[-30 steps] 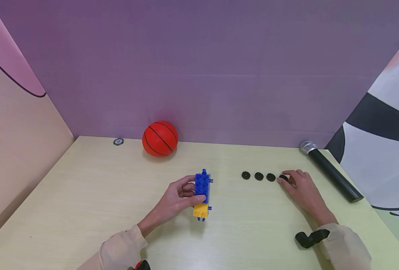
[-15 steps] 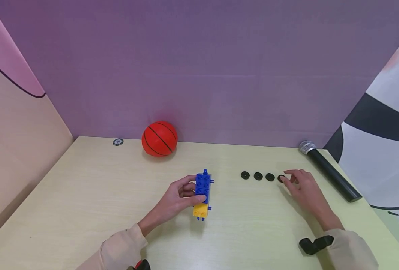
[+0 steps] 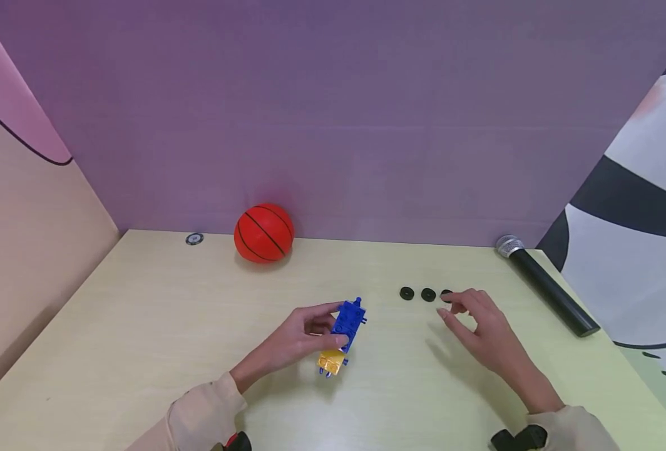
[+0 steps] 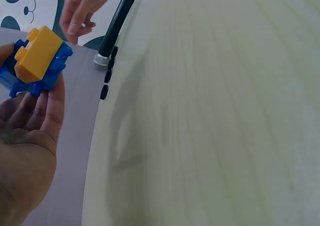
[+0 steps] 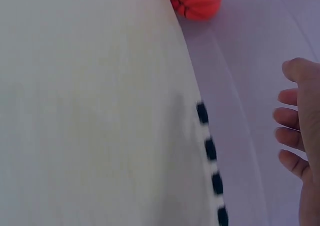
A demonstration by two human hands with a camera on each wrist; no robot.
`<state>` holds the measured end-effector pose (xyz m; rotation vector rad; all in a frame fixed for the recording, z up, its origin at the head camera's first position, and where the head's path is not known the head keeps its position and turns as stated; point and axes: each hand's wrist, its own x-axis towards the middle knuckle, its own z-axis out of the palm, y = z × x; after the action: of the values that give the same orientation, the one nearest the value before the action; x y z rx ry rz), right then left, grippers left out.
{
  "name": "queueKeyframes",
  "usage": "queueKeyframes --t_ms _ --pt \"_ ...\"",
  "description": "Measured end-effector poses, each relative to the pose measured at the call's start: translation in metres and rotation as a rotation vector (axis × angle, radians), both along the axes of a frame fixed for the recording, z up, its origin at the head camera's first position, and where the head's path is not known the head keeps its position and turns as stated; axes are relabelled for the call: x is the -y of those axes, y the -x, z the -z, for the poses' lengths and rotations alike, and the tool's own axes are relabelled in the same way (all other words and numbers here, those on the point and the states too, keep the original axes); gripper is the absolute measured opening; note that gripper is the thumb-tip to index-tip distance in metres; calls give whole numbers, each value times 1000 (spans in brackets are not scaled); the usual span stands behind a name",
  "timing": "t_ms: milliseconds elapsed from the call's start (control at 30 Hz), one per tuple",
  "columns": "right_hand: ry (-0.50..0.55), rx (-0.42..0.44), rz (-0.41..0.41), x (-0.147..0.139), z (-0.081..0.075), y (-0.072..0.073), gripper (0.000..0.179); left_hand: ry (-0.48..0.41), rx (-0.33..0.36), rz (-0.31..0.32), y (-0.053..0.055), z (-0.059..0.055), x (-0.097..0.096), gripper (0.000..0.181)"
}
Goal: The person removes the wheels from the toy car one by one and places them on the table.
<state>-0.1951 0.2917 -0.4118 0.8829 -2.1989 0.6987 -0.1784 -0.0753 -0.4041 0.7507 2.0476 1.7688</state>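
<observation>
My left hand (image 3: 302, 335) grips a blue and yellow toy brick model (image 3: 348, 326) above the table, thumb across the blue part. Small blue pegs stick out from its sides and ends. In the left wrist view the model's yellow brick (image 4: 39, 53) faces the camera. Several small black wheels (image 3: 407, 293) lie in a row on the table to the right. Over the row's right end hovers my right hand (image 3: 487, 332), thumb and fingers apart, nothing between them. It partly covers the wheels there in the head view; the right wrist view shows several wheels (image 5: 210, 150) on the table.
A red toy basketball (image 3: 263, 233) sits at the table's back edge, with a round chip (image 3: 194, 238) to its left. Along the right edge lies a black microphone (image 3: 547, 285). A purple backdrop (image 3: 333, 125) rises behind the table (image 3: 158, 326).
My right hand has come off the rightmost wheel, lifting and moving left with its fingers spread. My left hand has tilted the brick model so its top leans right.
</observation>
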Motion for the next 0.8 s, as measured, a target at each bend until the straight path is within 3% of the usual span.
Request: queueKeyframes --t_ms 100,467,800 --pt "-15 4 -67 22 -5 -11 47 22 -4 29 0 0 -2 64" --pt "-85 91 -254 81 -9 -43 62 106 20 198 0 2 -7 56" --pt "-156 43 -327 95 -3 -49 47 167 20 269 1 3 -7 58"
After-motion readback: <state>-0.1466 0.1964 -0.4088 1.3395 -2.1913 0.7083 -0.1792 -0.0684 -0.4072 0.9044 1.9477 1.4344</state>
